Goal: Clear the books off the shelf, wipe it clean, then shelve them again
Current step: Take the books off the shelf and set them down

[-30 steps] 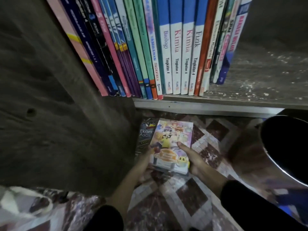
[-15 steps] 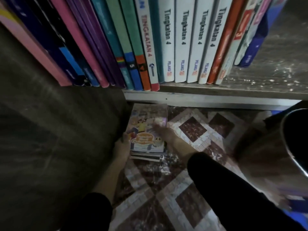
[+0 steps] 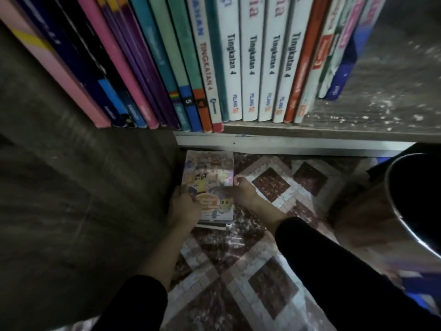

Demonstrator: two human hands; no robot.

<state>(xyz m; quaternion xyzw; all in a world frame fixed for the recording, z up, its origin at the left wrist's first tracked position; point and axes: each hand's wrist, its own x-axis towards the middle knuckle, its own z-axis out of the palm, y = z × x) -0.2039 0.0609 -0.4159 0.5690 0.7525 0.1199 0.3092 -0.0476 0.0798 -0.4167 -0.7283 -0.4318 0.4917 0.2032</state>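
A colourful cartoon-cover book (image 3: 210, 180) lies flat on a small stack on the tiled floor, below the shelf. My left hand (image 3: 185, 206) grips its left edge near the lower corner. My right hand (image 3: 243, 192) holds its right edge, fingers on the cover's side. A darker book (image 3: 212, 226) peeks out underneath. Above, a row of upright books (image 3: 214, 63) fills the left and middle of the wooden shelf (image 3: 358, 132), spines facing me.
The shelf's right part (image 3: 393, 87) is bare, dusty wood. A dark side panel (image 3: 71, 175) stands close on the left. A metal bucket (image 3: 415, 201) sits on the patterned floor (image 3: 262, 271) at the right.
The cartoon book went from held up in both hands down and left onto the stack by the side panel. The view moved closer to the shelf.
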